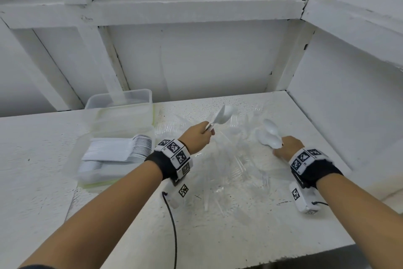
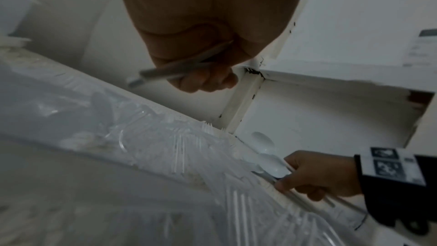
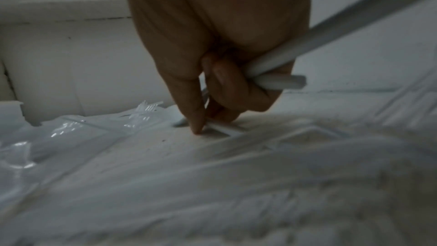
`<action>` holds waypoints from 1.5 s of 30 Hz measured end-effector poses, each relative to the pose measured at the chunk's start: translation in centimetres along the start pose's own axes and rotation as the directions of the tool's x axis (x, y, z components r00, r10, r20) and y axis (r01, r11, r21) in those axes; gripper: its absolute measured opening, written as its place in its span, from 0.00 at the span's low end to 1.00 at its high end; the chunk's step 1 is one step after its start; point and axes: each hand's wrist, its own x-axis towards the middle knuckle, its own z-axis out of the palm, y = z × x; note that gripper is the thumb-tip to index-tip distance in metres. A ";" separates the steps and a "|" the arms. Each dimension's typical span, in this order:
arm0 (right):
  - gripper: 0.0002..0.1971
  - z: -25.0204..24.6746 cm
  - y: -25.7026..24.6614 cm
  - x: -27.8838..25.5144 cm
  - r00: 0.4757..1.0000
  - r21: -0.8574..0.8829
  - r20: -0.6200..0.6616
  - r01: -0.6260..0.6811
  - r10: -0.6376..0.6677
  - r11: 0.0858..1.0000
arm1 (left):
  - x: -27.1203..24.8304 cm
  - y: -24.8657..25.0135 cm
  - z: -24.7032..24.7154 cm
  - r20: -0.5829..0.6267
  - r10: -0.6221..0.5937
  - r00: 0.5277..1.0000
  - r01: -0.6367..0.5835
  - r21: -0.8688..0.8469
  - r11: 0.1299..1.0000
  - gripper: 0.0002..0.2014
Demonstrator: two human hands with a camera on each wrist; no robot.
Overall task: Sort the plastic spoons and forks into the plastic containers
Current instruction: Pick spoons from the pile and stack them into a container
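1. White spoons (image 1: 222, 115) are clenched by their handles in the left hand (image 1: 196, 137), raised over the table's (image 1: 239, 236) middle, bowls pointing toward the back edge.
2. More spoons (image 1: 269, 137) are gripped in the right hand (image 1: 287, 147), whose fingertip (image 3: 197, 128) presses a handle lying flat near the right edge.
3. Clear forks (image 1: 265, 180) are scattered between the hands.
4. The spoon-stacked container (image 1: 122, 151) sits at the left edge, nearer the left hand; the handles' long axes would need turning leftward to match the stack.
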 end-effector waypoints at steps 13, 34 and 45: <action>0.07 -2.8 -9.3 -8.1 0.879 0.511 -0.300 0.476 -0.370 0.716 | -3.3 0.2 -1.2 -0.095 -0.086 0.992 0.022 -0.538 0.843 0.09; 0.11 2.4 -16.6 -13.6 0.933 0.969 -0.053 0.134 -0.355 0.207 | -8.4 -3.0 -2.0 -0.264 -0.095 0.960 -0.075 -0.564 0.822 0.15; 0.13 2.6 -15.7 -13.6 0.939 0.866 -0.203 0.305 -0.279 0.397 | -8.8 -4.8 -2.4 -0.198 0.037 0.979 -0.116 -0.400 0.909 0.11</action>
